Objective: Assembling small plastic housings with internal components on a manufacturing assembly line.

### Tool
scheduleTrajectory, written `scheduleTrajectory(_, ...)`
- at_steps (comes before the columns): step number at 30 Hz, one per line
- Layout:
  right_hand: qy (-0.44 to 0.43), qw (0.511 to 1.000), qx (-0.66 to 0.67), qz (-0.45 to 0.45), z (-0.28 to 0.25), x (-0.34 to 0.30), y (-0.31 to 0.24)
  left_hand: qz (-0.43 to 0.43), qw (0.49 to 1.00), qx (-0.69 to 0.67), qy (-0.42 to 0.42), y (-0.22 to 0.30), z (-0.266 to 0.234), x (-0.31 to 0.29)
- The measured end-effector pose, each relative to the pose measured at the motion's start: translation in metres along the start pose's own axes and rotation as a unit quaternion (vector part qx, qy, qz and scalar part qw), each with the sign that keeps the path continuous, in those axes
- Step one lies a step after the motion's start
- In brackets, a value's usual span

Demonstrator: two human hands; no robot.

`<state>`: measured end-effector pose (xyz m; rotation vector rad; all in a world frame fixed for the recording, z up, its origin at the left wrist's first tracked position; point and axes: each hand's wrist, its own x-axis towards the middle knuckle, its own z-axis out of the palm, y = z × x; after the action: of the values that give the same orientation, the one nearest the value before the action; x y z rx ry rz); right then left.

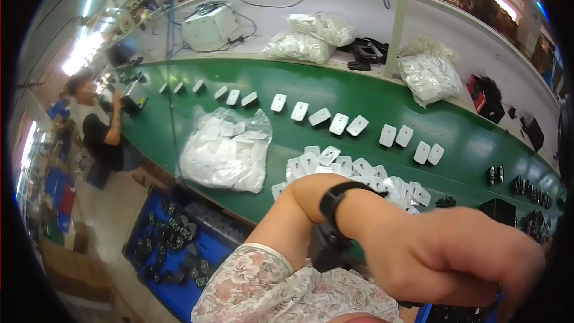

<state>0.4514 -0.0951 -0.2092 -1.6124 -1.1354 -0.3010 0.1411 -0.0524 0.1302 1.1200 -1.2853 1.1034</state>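
Observation:
My left arm bends across the front of the green workbench (pixel 197 73), a black strap with a small black device on its wrist. My left hand (pixel 454 257) is large and close in the lower right, back of the hand up. Its fingers bend down and are partly hidden and blurred, so I cannot tell whether they hold anything. Beyond the forearm lies a pile of flat white plastic covers (pixel 362 167). Nearest the hand are small black parts (pixel 445 201) and a black box (pixel 499 210) on the bench. My right hand is not in view.
A row of white-topped units (pixel 339 124) runs along the bench. Left of the pile sits a clear bag of white parts (pixel 224 155). A blue bin (pixel 209 257) of dark parts stands below the front edge. Another person (pixel 98 119) works at the far left end.

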Motion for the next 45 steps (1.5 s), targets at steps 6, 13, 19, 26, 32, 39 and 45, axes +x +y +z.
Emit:
scheduleTrajectory(6, 0.026, 0.999, -0.008, 0.017, -0.008, 0.01, -0.027, -0.038, 0.99, -0.134, 0.002, -0.042, 0.057, -0.001)
scheduleTrajectory(13, 0.001, 0.998, 0.056, 0.021, -0.003, 0.009, -0.022, -0.236, 0.971, -0.022, -0.029, -0.019, 0.101, -0.061)
scheduleTrajectory(19, -0.003, 0.999, 0.043, -0.011, -0.005, 0.016, -0.013, -0.292, 0.944, 0.078, 0.136, 0.006, 0.111, -0.076)
scheduleTrajectory(26, 0.003, 0.997, 0.069, 0.024, -0.006, 0.018, -0.009, -0.16, 0.98, 0.105, 0.062, 0.031, 0.114, -0.057)
scheduleTrajectory(32, -0.002, 0.997, 0.059, 0.042, -0.004, 0.018, -0.004, -0.1, 0.975, 0.194, 0.038, 0.019, 0.104, -0.076)
scheduleTrajectory(39, -0.002, 0.999, 0.041, 0.036, -0.009, 0.016, -0.006, -0.364, 0.896, 0.222, -0.122, 0.027, 0.093, -0.145)
scheduleTrajectory(45, -0.013, 0.998, 0.034, 0.06, -0.014, 0.015, -0.014, -0.57, 0.471, 0.662, 0.123, 0.124, 0.042, -0.198)
